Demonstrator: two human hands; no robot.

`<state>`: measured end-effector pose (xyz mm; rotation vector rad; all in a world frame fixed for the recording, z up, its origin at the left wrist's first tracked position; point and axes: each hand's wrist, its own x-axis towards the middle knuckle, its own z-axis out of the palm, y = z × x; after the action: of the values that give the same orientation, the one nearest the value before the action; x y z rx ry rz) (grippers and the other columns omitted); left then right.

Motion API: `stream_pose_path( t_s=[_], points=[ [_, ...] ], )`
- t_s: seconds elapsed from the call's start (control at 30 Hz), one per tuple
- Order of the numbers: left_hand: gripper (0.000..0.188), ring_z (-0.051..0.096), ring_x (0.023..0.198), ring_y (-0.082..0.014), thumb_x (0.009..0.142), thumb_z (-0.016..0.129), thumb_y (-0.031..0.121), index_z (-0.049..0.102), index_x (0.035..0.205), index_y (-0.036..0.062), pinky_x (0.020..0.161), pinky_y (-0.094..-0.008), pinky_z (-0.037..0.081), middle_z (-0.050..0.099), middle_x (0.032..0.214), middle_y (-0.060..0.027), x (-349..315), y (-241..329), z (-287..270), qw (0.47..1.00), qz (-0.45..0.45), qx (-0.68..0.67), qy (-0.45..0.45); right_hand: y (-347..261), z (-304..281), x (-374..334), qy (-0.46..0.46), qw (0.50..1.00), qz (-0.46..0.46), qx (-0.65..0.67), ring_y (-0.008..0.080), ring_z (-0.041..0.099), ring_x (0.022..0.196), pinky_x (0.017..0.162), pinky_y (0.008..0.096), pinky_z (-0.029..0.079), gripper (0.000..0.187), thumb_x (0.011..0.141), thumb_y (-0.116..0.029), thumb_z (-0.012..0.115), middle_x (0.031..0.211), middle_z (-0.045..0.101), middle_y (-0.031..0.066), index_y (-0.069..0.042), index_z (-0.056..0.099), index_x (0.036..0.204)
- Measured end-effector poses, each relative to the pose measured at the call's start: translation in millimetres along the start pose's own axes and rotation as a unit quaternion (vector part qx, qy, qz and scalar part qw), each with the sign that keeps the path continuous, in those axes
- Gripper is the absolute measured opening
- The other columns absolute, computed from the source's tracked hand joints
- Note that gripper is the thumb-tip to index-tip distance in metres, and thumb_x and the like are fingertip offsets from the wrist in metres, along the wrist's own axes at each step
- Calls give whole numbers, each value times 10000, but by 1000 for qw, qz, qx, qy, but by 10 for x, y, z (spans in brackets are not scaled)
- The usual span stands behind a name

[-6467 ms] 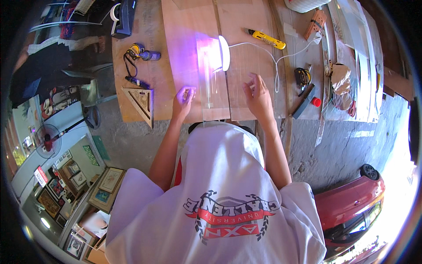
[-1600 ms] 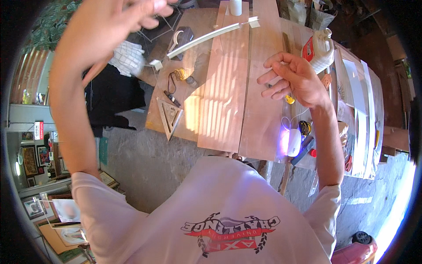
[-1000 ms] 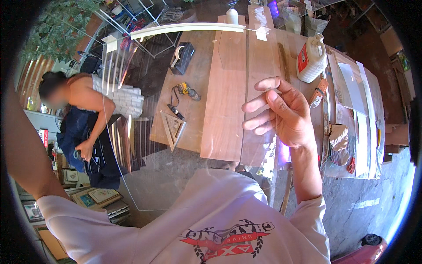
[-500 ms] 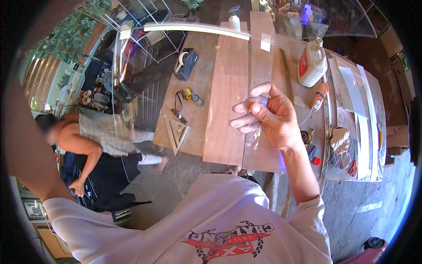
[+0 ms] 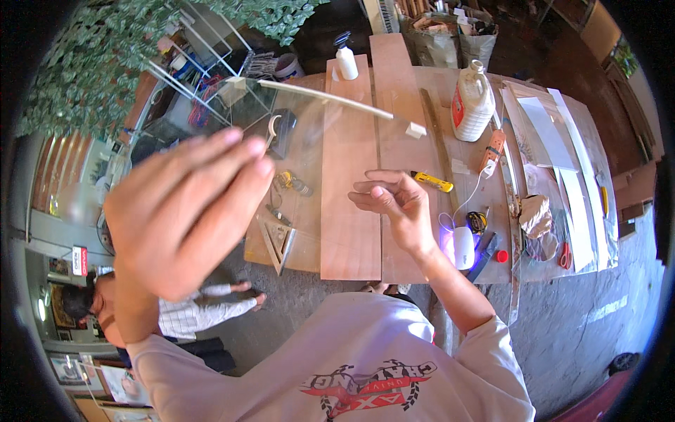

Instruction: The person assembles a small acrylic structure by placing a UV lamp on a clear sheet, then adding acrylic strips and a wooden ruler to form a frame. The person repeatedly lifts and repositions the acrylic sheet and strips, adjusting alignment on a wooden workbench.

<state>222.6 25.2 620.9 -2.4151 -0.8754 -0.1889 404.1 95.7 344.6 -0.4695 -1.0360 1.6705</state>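
A clear flat sheet (image 5: 309, 116) is raised over the workbench, with a white strip (image 5: 327, 98) along its far edge and tape-like pale pieces near its far corners. My left hand (image 5: 190, 211) is large, close and slightly blurred, its fingers bent together at the sheet's left side; its thumb is hidden. At the right side, my right hand (image 5: 394, 204) has curled fingers with the thumb pressed toward them, seemingly pinching the sheet, whose near edge is hard to see. Beneath lie long wooden boards (image 5: 349, 232). A yellow utility knife (image 5: 432, 181) lies just beyond my right hand.
On the bench stand a white spray bottle (image 5: 345, 60) and a white jug (image 5: 472, 105). An orange power strip (image 5: 493, 151), a triangle square (image 5: 276, 243), a tape dispenser (image 5: 283, 133) and red scissors (image 5: 564, 256) lie around. Another person (image 5: 204, 309) is at lower left.
My left hand has come into view from the left. The sheet has tilted and its far edge has shifted nearer; my right hand has moved left. The other person is lower in the picture.
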Motion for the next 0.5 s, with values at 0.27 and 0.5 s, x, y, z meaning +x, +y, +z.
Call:
stream_pose_path(
  t_s=[0.27,0.5],
  points=[
    [160,722,973,-337,899,664,10,620,1052,0,834,-425,592,727,1046,-173,-482,236,192,998,11,59,6,129,-58,-107,56,991,-90,-86,233,691,1056,920,338,555,205,993,-16,558,1108,713,144,34,620,1182],
    [178,714,999,-354,918,633,10,561,1081,17,887,-460,576,715,1082,-173,-824,363,372,997,12,70,33,142,-142,-134,115,928,-217,-281,227,718,933,814,316,549,145,912,20,655,1049,729,156,11,686,1054]
  ],
)
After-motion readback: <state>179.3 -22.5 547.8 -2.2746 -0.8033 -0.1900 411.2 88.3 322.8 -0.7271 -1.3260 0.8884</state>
